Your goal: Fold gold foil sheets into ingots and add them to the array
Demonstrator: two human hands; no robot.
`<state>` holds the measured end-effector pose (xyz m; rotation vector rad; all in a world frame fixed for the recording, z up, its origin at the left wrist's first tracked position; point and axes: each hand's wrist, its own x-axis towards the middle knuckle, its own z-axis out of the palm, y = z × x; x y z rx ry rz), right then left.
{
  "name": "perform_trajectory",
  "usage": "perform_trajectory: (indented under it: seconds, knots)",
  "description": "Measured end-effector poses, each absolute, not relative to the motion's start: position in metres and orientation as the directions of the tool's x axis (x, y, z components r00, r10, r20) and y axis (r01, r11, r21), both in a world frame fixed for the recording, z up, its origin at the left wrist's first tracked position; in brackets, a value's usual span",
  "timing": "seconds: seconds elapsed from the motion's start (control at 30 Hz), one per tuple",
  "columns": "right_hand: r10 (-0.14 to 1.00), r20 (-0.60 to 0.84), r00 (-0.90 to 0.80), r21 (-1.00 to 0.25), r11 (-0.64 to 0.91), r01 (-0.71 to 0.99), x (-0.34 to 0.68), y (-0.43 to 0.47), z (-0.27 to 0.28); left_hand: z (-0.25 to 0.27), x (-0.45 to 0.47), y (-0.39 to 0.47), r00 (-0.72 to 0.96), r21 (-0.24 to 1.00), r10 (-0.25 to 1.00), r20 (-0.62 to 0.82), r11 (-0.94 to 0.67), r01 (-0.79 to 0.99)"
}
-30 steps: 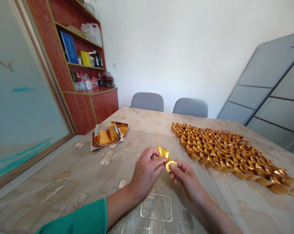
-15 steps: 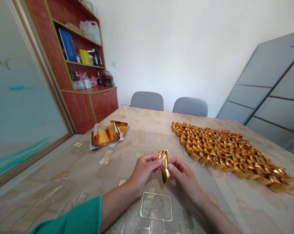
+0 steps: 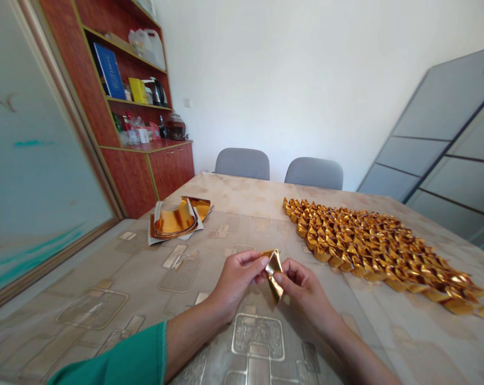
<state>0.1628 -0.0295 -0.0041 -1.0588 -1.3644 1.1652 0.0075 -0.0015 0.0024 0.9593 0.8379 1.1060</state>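
Note:
A small piece of folded gold foil paper (image 3: 274, 262) is held just above the table, between both hands. My left hand (image 3: 238, 278) pinches its left side with thumb and fingers. On the right side, the thumb of my right hand (image 3: 301, 283) presses against the middle of the foil, with the other fingers curled behind it. The foil's lower end narrows to a point. To the left lies a loose stack of gold foil sheets (image 3: 173, 222), curled up at the edges. Many folded gold foil pieces (image 3: 370, 243) stand packed in rows on the right.
The table (image 3: 117, 331) has a clear patterned cover. Two grey chairs (image 3: 242, 163) (image 3: 314, 172) stand at its far side. Beyond it on the left is a red-brown cabinet (image 3: 171, 168) with bottles and a kettle on its shelves.
The foil piece has been folded further: its open inner face has closed into a slimmer pointed shape. My right thumb has shifted slightly down and left onto it.

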Motion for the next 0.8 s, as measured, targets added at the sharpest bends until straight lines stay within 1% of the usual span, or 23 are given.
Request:
perform_trajectory:
  seconds: [0.3, 0.5, 0.57, 0.63, 0.7, 0.77, 0.8]
  knots:
    - [0.984, 0.122, -0.129, -0.992, 0.117, -0.039, 0.162, -0.03, -0.012, 0.001, 0.01, -0.001, 0.174, 0.917, 0.973, -0.152, 0.205, -0.341]
    - [0.982, 0.129, -0.141, -0.991, 0.13, 0.003, 0.165, -0.03, -0.002, 0.003, 0.006, -0.001, 0.257, 0.896, 0.954, -0.153, 0.244, -0.372]
    - [0.98, 0.138, -0.147, -0.989, 0.143, 0.028, 0.168, -0.029, 0.001, 0.004, 0.004, 0.002, 0.255, 0.882, 0.951, -0.178, 0.269, -0.388]
    - [0.977, 0.171, -0.13, -0.982, 0.18, 0.056, 0.172, -0.029, 0.001, 0.005, 0.002, 0.004, 0.232, 0.859, 0.946, -0.228, 0.308, -0.409]
    - [0.962, 0.246, -0.119, -0.959, 0.26, 0.117, 0.176, -0.03, 0.0, 0.007, 0.001, 0.006, 0.216, 0.825, 0.93, -0.296, 0.363, -0.433]
    - [0.921, 0.355, -0.162, -0.895, 0.385, 0.226, 0.178, -0.031, -0.002, 0.007, 0.0, 0.006, 0.217, 0.784, 0.907, -0.362, 0.422, -0.455]
    - [0.889, 0.405, -0.213, -0.846, 0.453, 0.281, 0.178, -0.032, -0.002, 0.007, 0.0, 0.006, 0.223, 0.765, 0.894, -0.388, 0.447, -0.464]
